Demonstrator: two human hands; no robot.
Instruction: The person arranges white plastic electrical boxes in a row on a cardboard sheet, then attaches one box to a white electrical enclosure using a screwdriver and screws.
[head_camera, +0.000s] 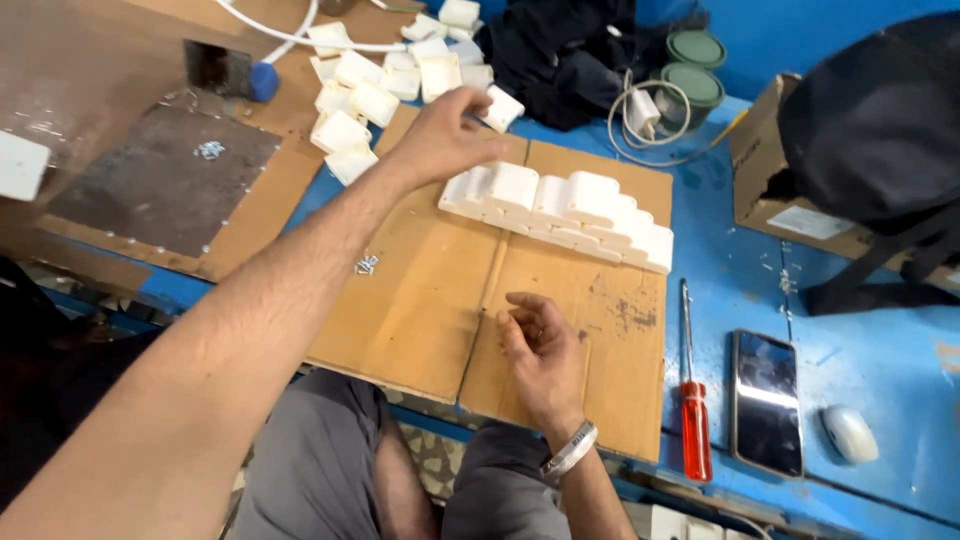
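Head view, looking down at a blue table (880, 370) covered in part by a flattened sheet of cardboard (420, 300).

Left hand (440, 135): stretched across to the upper centre of the frame, fingers half curled over the far edge of the cardboard. A thin dark object seems to sit at the fingertips, but it is too small to identify, so whether the grip is closed on anything cannot be told. The hand lies between a loose heap of white plastic casings (385, 75) at the upper left and a neat stacked row of white plastic casings (565, 205) just right of it, at the centre.

Right hand (540, 350): resting on the cardboard at the lower centre, palm up, fingers loosely curled, grip open and empty. A metal bracelet (570, 450) circles the wrist.

Small screws (366, 264) lie on the cardboard beside the left forearm.

Right of the cardboard, on the bare table: a red-handled screwdriver (692, 400), a dark smartphone (766, 400) just beside it, and a white rounded object (850, 432) further right.

Upper right: a black bag (880, 120) resting on a cardboard box (770, 190). Upper centre: a white charger with coiled cable (645, 115).
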